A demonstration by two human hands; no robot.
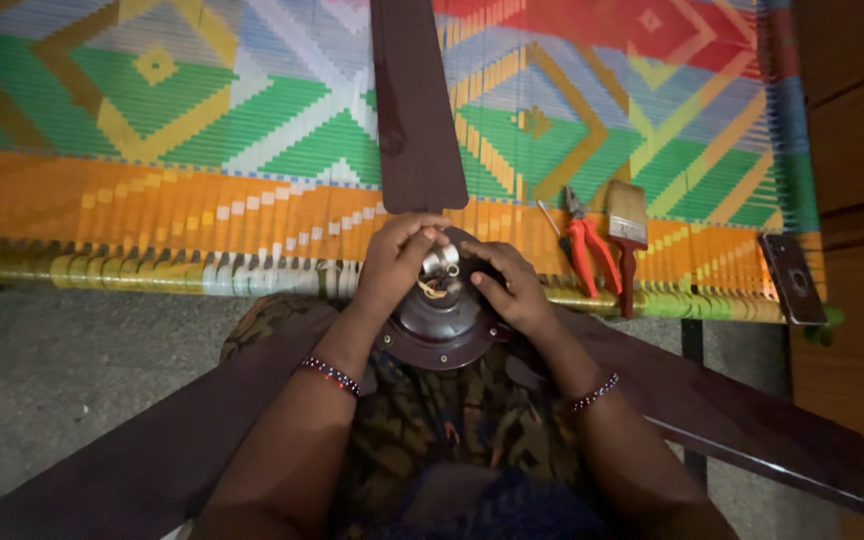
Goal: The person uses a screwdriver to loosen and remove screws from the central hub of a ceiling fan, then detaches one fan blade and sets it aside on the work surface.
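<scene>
left hand (392, 262) pinching the small metal cap (439, 260) atop the fan hub (442, 330) on the lap, right hand (512, 285) curled gripping the hub's rim, blade (414, 110) stretching over the woven cot (152, 200), pliers (587, 250) and brush (628, 235) near the cot's edge, well apart

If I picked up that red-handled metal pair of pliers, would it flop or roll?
The red-handled pliers look like stiff metal, so probably no flopping. They lie flat on the woven mat, so rolling seems unlikely. The two handles might swing apart.
</scene>
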